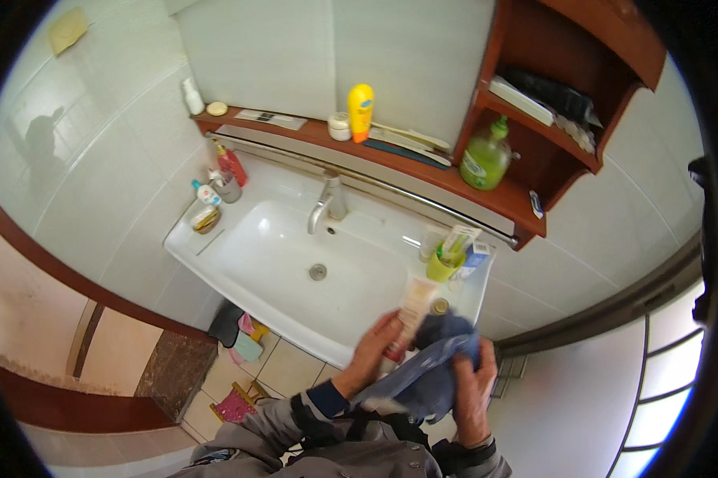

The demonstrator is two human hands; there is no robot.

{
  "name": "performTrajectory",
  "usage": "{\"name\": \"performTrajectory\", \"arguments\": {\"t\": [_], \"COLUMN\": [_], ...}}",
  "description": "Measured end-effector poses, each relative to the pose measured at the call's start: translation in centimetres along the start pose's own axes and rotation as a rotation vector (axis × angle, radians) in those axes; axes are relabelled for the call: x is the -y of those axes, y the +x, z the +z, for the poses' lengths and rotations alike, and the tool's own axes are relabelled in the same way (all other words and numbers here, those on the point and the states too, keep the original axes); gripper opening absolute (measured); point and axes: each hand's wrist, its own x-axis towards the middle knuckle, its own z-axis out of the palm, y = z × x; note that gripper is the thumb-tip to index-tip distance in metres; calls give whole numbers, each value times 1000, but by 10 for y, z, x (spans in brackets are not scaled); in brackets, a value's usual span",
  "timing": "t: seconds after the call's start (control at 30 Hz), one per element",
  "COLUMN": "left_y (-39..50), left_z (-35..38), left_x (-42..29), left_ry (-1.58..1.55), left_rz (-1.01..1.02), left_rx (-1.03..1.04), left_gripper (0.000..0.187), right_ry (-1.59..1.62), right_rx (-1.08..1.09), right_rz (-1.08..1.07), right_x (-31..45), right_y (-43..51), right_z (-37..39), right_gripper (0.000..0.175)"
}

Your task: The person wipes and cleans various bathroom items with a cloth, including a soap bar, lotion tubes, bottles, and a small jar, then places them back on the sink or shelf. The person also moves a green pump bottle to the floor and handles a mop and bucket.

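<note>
Over the front right edge of the white washbasin [359,275], my left hand [371,352] grips a pale squeeze tube [417,303]. The tube has a red end pointing down toward me and is slightly blurred. Bunched blue cloth [436,367] is gripped in my right hand [475,388], fingers around its right side. The cloth hangs close to the tube and partly overlaps the basin's corner. Just beyond it, a small round gold-coloured lid or jar [439,306] sits on the rim.
A yellow-green cup [444,266] with tubes stands beside a blue-and-white box [475,257]. The faucet [333,200] rises at the back, below a metal rail [359,176]. A wooden shelf [317,128] holds a yellow bottle [360,112] and a green pump bottle [486,158]. Soap [205,218] lies at left.
</note>
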Motion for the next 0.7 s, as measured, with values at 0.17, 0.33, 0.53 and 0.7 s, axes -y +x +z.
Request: {"name": "performTrajectory", "arguments": {"t": [0.17,0.33,0.53,0.7], "left_y": [10,-2,-15,-28], "left_z": [20,31,43,39], "left_x": [55,31,12,19], "left_ry": [123,447,334,264], "left_rz": [353,415,400,451], "left_rx": [-29,-338,-456,-479], "left_gripper": [51,45,46,41], "right_ry": [188,207,-373,-397], "right_rx": [121,380,857,830], "right_rz": [-4,165,79,99], "right_x": [-16,-33,-40,-49], "right_y": [16,5,-4,-5], "right_z": [25,16,-16,-48], "right_gripper": [36,31,42,39]}}
